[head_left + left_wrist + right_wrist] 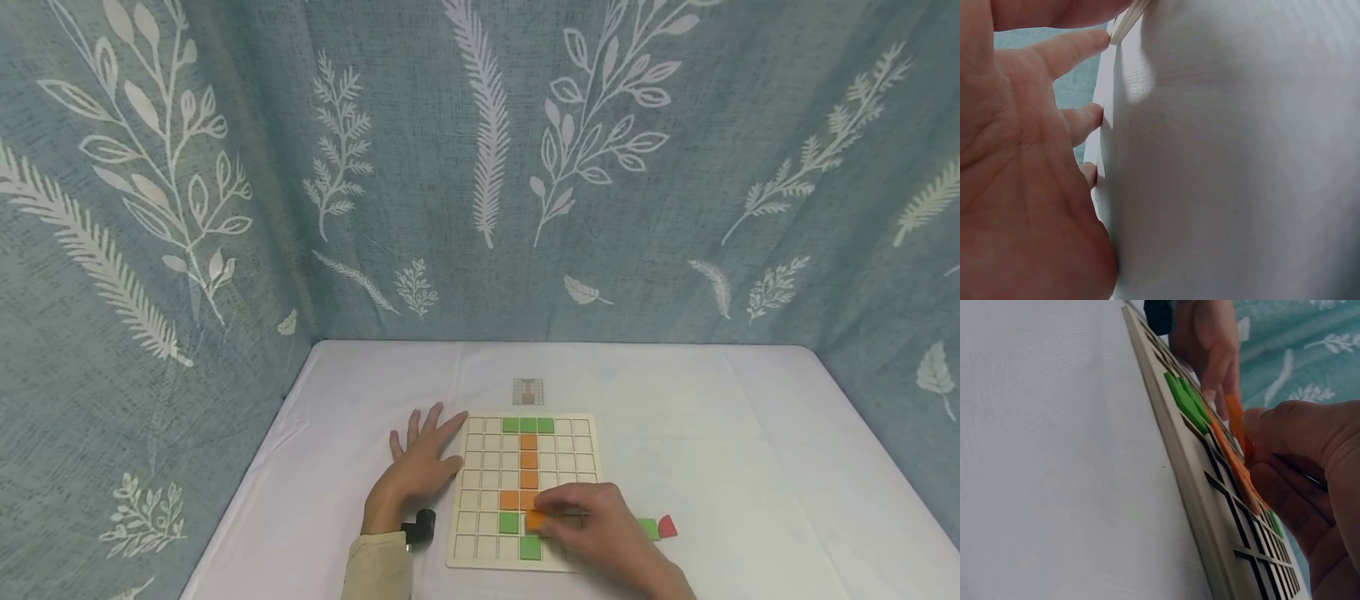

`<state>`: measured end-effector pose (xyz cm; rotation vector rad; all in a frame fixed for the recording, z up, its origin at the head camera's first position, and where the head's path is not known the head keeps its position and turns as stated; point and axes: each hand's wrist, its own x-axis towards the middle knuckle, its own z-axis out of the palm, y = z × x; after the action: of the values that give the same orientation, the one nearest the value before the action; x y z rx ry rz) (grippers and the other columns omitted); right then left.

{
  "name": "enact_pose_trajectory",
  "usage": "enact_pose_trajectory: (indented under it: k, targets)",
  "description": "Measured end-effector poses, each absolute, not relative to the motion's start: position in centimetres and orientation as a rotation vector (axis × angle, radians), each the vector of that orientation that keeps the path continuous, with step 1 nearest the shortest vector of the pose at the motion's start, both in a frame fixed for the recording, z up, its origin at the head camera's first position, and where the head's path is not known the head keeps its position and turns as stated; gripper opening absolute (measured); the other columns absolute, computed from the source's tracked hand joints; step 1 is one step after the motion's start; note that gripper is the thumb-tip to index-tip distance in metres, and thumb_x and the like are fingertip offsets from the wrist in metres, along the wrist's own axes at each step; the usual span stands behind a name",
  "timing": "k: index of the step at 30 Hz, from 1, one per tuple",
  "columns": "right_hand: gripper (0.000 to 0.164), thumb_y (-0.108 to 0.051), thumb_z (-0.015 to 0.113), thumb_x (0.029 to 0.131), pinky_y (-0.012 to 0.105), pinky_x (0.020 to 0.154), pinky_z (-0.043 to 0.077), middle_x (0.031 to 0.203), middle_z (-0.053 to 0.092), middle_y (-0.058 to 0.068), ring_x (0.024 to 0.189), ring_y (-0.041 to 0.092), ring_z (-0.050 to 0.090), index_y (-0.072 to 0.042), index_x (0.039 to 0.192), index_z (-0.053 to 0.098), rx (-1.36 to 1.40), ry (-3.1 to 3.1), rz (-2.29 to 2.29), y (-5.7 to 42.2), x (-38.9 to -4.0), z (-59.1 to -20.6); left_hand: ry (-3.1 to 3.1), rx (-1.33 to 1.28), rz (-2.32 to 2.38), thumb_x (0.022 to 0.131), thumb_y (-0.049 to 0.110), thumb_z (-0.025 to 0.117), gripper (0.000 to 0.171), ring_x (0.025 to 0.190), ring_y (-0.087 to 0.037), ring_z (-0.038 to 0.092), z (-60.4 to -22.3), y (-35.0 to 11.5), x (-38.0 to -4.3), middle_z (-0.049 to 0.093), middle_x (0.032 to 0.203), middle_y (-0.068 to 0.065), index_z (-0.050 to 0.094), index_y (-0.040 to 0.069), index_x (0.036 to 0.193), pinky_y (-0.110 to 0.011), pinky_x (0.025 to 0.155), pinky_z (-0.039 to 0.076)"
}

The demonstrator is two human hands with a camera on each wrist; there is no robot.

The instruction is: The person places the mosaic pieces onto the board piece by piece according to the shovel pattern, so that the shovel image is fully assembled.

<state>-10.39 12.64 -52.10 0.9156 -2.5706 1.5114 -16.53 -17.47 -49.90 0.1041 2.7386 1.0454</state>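
Note:
A cream wooden grid board (472, 480) lies on the white table. Between thumb and fingertips, my right hand (603, 527) pinches an orange square tile (535, 522) over the board's lower middle. In the right wrist view this orange tile (1235, 420) stands tilted above the grid. Fingers spread, my left hand (422, 468) rests at the board's left edge, index fingertip at the upper left corner and thumb beside the frame. Three green tiles (528, 425) line the top row, with a column of orange tiles (528, 460) below. Lower down sit another orange tile (509, 500) and two green tiles (508, 523).
Behind the board lies a small pattern card (528, 392). Right of my right hand are a green piece (648, 528) and a red piece (667, 526), partly behind the hand. A black device (424, 525) sits at my left wrist. A leaf-patterned curtain (450, 275) surrounds the table.

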Motion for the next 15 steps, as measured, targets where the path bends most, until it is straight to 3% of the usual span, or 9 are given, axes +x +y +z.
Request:
enact_pose_trajectory:
  k: [15]
  targets:
    - [0.027,-0.009,0.089,0.089,0.026,0.090,0.065,0.108,0.082,-0.015,0.100,0.002,0.076,-0.021,0.113,0.084,0.985,-2.611,1.274,11.79,-10.22,-52.80,2.742,0.099,1.035,0.094,0.015,0.068,0.073,0.169,-0.054,-0.002,-50.28,-17.56,-16.64,0.019,0.182,-0.024,0.051,0.017,0.165,-0.081,0.127,-0.012]
